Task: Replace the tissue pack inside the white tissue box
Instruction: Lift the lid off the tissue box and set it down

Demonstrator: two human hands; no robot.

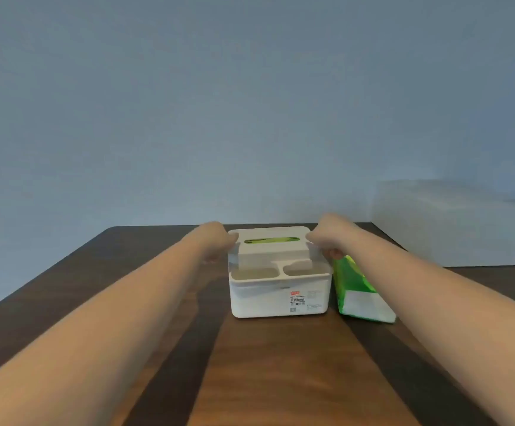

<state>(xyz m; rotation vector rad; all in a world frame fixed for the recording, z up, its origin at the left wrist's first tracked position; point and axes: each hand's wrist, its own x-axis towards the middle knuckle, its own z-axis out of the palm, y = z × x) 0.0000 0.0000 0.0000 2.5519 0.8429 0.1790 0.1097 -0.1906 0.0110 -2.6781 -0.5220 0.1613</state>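
The white tissue box (280, 296) stands in the middle of the wooden table, with a label on its front and two open compartments along its near top edge. Its white lid (273, 249) has a slot through which green packaging shows. My left hand (216, 241) grips the lid's left end and my right hand (326, 238) grips its right end. A green and white tissue pack (357, 290) lies on the table just right of the box, below my right wrist.
The dark wooden table (268, 364) runs up to a plain grey-blue wall. A large white box-like object (452, 222) sits at the table's back right corner.
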